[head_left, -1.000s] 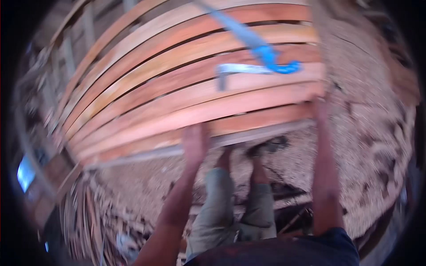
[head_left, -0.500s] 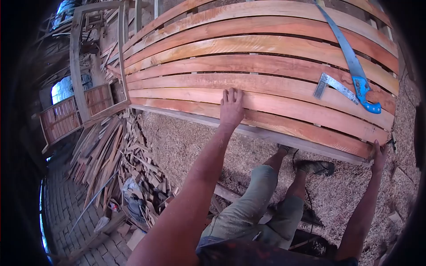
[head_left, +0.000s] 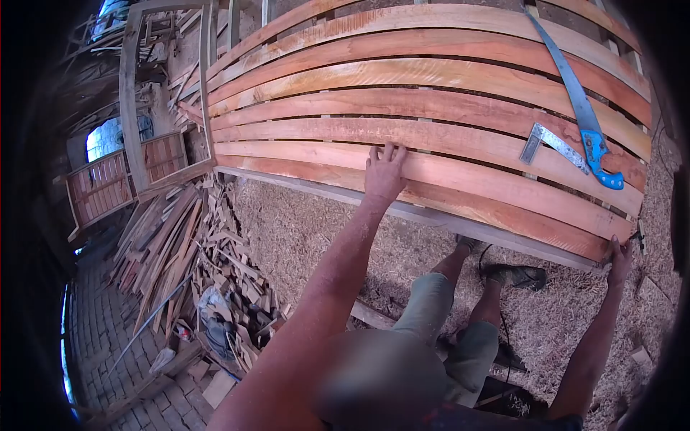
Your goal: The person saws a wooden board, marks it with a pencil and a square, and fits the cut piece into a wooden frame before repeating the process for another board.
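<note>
Pinkish wooden planks lie side by side with narrow gaps, forming a slatted panel (head_left: 316, 108). My left hand (head_left: 386, 172) lies across the front planks, its fingers curled over the far edge of the second plank (head_left: 489, 183). At the right end of the front plank (head_left: 503, 221), my right hand (head_left: 619, 260) grips the corner, thumb side up. A handsaw (head_left: 586, 118) with a blue handle rests on the slats to the right. Beside its handle lies a metal try square (head_left: 553, 145).
Wood shavings (head_left: 560, 316) cover the ground below the panel. On the left are a heap of offcuts and strips (head_left: 162, 251), a wooden frame (head_left: 129, 93) and a brick floor (head_left: 108, 316). A dark cable (head_left: 505, 327) runs near my feet.
The view has shifted slightly, so the panel and tools appear a little further right. Both hands keep their places on the planks. A blurred rounded shape now covers part of my lap.
</note>
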A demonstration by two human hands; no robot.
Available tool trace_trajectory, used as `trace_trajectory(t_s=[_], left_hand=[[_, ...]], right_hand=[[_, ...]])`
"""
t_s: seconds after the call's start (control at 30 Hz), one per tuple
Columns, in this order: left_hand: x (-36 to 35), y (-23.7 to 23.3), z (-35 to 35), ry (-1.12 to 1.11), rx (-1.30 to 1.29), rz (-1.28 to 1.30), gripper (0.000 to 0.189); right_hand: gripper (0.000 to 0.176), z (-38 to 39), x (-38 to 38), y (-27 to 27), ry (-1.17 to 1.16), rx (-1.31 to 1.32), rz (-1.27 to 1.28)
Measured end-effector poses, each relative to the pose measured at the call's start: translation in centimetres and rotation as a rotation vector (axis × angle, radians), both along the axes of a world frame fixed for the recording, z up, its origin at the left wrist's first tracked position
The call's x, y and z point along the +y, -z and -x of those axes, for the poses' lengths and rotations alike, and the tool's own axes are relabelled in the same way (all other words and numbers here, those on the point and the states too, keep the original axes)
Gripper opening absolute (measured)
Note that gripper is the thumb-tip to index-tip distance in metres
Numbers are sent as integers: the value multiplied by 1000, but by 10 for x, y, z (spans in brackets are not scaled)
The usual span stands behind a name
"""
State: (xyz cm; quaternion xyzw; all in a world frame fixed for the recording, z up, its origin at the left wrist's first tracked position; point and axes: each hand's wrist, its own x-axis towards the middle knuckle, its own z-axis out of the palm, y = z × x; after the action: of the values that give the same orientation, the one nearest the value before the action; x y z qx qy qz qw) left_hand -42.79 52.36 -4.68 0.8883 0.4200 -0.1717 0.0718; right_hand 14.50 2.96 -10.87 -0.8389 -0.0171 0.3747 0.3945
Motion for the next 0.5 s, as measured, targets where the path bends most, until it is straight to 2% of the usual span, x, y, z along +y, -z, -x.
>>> trace_trajectory(t_s=[0.17,0.23,0.27,0.3,0.33,0.37,0.4,0.43,0.5], left_hand=[[-1,11,-1,-8,-39,29,76],[-7,15,4,35,-53,-49,75],[-8,33,15,96,-73,-121,76],[-2,56,31,165,33,-123,74],[-14,44,27,74,52,-107,66],[-21,46,14,-80,67,4,74],[-41,40,1,-3,-85,-46,83],[-67,25,-35,-165,-92,-25,87],[-126,4,-101,50,-333,-55,85]], right_hand=[[54,16,10,-13,48,-72,-47],[54,14,1,3,8,-92,-65],[53,9,-8,14,-22,-100,-82],[53,3,-17,27,-52,-107,-100],[52,14,-13,23,9,-136,-70],[52,26,2,1,46,-149,26],[51,24,-5,16,-100,-371,151],[52,29,3,9,-42,-341,96],[56,39,18,-9,75,-284,-16]])
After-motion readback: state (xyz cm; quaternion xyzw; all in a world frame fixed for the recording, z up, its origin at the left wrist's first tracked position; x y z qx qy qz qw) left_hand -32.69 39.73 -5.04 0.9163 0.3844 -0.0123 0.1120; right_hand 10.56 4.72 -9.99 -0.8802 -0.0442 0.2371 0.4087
